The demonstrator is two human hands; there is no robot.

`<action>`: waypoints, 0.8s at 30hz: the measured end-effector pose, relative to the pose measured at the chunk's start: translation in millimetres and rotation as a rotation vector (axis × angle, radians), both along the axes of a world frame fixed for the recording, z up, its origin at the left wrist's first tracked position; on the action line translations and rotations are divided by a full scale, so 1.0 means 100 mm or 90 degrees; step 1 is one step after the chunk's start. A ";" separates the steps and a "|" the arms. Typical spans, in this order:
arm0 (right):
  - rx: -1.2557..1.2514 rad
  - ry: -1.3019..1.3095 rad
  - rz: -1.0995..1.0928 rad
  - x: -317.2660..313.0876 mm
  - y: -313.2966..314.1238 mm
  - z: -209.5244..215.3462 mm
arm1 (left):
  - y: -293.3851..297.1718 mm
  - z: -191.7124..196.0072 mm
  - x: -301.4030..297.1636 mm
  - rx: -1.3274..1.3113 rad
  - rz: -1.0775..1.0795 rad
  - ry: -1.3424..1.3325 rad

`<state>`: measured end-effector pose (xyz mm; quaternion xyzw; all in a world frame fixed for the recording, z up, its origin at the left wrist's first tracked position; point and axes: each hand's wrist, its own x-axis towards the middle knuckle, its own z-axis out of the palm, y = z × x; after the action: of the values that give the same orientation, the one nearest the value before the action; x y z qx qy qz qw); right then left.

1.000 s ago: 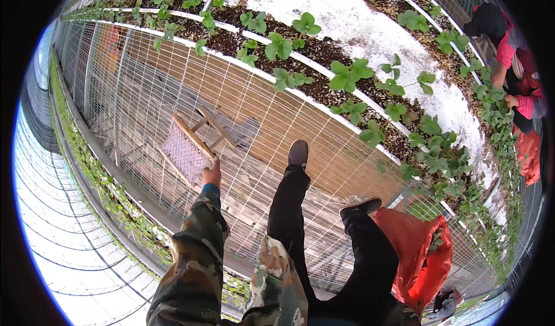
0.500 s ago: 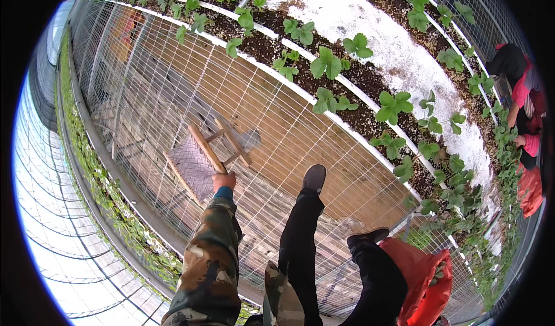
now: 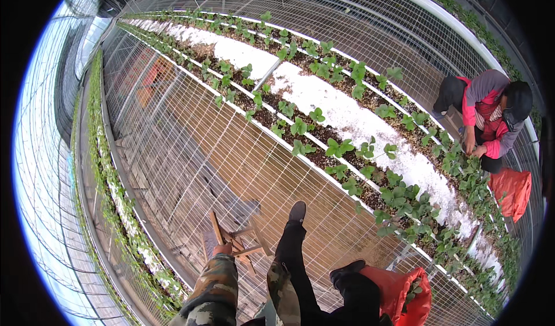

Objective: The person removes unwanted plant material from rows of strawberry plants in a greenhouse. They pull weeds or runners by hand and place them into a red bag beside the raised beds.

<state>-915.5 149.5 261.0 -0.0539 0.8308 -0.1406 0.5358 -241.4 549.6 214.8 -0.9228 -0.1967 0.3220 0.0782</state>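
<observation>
My left hand (image 3: pixel 222 249), at the end of a camouflage sleeve, is closed around the rail of a small wooden stool (image 3: pixel 216 229) with a woven seat. The stool is tilted, its crossed legs pointing to the right, and the hand and sleeve partly cover the seat. My right hand is out of view. Beside my right leg, at the lower right, sits an open red bag (image 3: pixel 421 303) with some green leaves inside.
A long raised bed of strawberry plants (image 3: pixel 338 147) with a white strip (image 3: pixel 324 97) runs along my right. Wire mesh (image 3: pixel 191 170) hangs along its side. Across the bed, a co-worker (image 3: pixel 488 112) crouches with both hands in the plants, near another red bag (image 3: pixel 511 193). Another planted row (image 3: pixel 124 210) lies left.
The view has tilted up, showing more of the rows and the co-worker. The stool has turned in my left hand, and its seat shows less. The grip on it stays.
</observation>
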 end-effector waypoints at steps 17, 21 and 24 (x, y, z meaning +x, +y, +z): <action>-0.234 0.106 -0.405 -2.85 0.64 1.63 | 0.27 1.15 -3.06 -0.251 0.059 0.181; -0.273 0.230 -0.608 -3.65 1.17 2.04 | -0.30 1.26 -2.89 -0.303 0.216 0.181; -0.290 0.313 -0.722 -3.97 1.49 2.33 | -0.68 1.35 -2.59 -0.294 0.235 0.170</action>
<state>-1312.8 298.7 493.8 0.2499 0.7779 -0.5571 0.1487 -500.8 481.2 349.7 -0.8145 -0.2708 0.4848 -0.1678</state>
